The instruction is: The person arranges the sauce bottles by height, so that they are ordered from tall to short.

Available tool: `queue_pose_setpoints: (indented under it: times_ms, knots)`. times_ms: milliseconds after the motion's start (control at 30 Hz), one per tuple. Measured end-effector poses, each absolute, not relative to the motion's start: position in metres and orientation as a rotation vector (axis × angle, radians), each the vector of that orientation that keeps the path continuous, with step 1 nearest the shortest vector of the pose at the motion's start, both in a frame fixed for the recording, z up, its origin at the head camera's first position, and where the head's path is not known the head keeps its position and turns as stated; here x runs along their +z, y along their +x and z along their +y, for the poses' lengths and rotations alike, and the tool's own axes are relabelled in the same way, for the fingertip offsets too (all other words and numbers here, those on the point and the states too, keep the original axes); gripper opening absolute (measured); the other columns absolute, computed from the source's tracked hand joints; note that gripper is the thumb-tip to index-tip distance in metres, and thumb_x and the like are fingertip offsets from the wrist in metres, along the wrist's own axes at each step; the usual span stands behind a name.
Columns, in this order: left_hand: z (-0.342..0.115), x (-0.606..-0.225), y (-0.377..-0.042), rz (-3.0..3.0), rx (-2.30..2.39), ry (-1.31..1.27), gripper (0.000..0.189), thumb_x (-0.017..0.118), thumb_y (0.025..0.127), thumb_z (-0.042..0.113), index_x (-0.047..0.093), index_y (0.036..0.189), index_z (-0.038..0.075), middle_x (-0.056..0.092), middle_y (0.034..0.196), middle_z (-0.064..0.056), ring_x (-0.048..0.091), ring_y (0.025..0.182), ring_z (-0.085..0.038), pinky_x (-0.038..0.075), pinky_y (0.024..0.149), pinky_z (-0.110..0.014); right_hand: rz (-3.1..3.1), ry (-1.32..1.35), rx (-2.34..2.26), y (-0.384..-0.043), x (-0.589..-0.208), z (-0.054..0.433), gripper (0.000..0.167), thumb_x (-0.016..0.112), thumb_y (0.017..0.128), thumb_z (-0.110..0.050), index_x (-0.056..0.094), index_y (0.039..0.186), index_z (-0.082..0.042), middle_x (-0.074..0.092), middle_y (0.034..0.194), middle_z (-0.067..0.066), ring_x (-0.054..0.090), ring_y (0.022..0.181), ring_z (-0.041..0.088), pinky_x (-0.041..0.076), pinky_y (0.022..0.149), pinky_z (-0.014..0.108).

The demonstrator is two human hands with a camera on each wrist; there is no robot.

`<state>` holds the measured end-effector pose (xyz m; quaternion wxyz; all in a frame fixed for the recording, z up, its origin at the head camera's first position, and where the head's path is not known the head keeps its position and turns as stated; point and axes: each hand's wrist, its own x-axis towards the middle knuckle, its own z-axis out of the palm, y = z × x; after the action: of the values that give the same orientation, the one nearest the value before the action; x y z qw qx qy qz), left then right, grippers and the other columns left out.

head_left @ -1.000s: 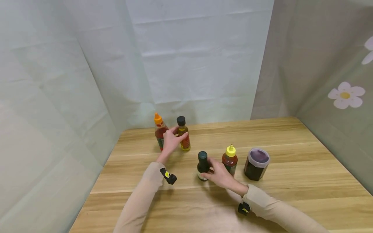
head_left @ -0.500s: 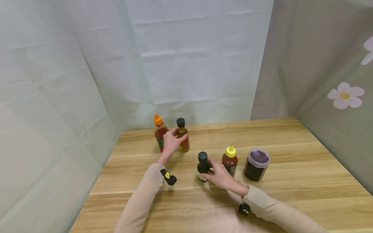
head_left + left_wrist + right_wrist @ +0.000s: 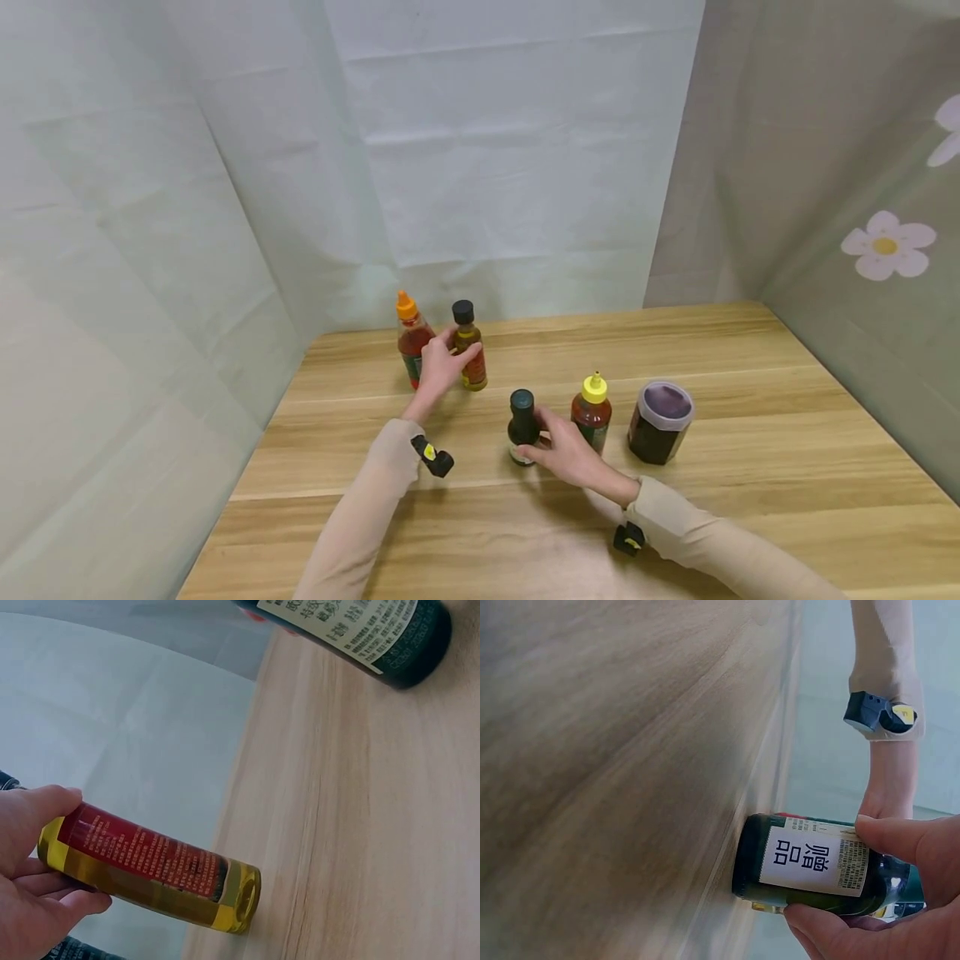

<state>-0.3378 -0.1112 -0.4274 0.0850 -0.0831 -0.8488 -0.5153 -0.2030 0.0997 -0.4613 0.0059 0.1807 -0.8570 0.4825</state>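
Note:
In the head view my left hand (image 3: 441, 365) holds a black-capped oil bottle (image 3: 474, 367) upright, thumb on its right side. Up close, the left wrist view shows this oil bottle (image 3: 150, 862) with yellow oil and a red label. Just left of it stands a red sauce bottle (image 3: 412, 340) with an orange tip, partly hidden by the hand. My right hand (image 3: 567, 452) grips a small dark sauce bottle (image 3: 522, 423) by its side. Thumb and fingers lie around this bottle (image 3: 814, 859) in the right wrist view, leaving its white label visible.
Behind the right hand is a red sauce bottle with a yellow nozzle cap (image 3: 593, 404). To its right stands a dark jar with a pale lid (image 3: 658, 425). Pale cloth (image 3: 517, 167) hangs around the wooden table (image 3: 750, 392).
The oil bottle in my left hand has shifted very slightly left, toward the orange-tipped bottle. My right hand and its dark bottle have hardly moved.

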Motion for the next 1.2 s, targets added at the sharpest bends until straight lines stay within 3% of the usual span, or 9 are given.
queue_pose_setpoints:
  times_ms: [367, 633, 867, 1200]
  knots:
    - [-0.114, -0.426, -0.334, -2.516, -1.48, -0.251, 0.049, 0.071, 0.089, 0.024, 0.055, 0.13, 0.004, 0.064, 0.126, -0.017, 0.061, 0.117, -0.032, 0.054, 0.097, -0.046, -2.674, 0.6, 1.538, -0.205, -0.463, 0.097, 0.049, 0.071, 0.087, -0.009, 0.049, 0.13, 0.003, 0.063, 0.121, 0.018, 0.06, 0.116, 0.031, 0.053, 0.098, 0.046]
    - [-0.118, -0.419, -0.324, -2.496, -1.302, -0.315, 0.066, 0.071, 0.089, 0.021, 0.041, 0.144, 0.0, 0.054, 0.137, -0.024, 0.054, 0.125, -0.036, 0.05, 0.101, -0.05, -2.661, 0.607, 1.538, -0.205, -0.466, 0.094, 0.049, 0.072, 0.087, -0.01, 0.049, 0.129, 0.002, 0.063, 0.121, 0.018, 0.06, 0.116, 0.031, 0.054, 0.097, 0.044]
    - [-0.118, -0.414, -0.298, -2.487, -1.205, -0.352, 0.067, 0.071, 0.088, 0.024, 0.042, 0.142, -0.003, 0.054, 0.136, -0.025, 0.056, 0.123, -0.037, 0.054, 0.096, -0.048, -2.662, 0.603, 1.53, -0.201, -0.468, 0.095, 0.048, 0.072, 0.087, -0.01, 0.051, 0.128, 0.001, 0.063, 0.12, 0.017, 0.061, 0.116, 0.031, 0.054, 0.097, 0.044]
    - [-0.123, -0.41, -0.269, -2.512, -1.102, -0.534, 0.053, 0.067, 0.092, 0.023, 0.052, 0.135, -0.003, 0.059, 0.132, -0.024, 0.062, 0.111, -0.04, 0.056, 0.09, -0.05, -2.666, 0.604, 1.541, -0.202, -0.466, 0.094, 0.047, 0.072, 0.087, -0.011, 0.051, 0.127, 0.001, 0.064, 0.119, 0.017, 0.061, 0.115, 0.031, 0.054, 0.097, 0.043]
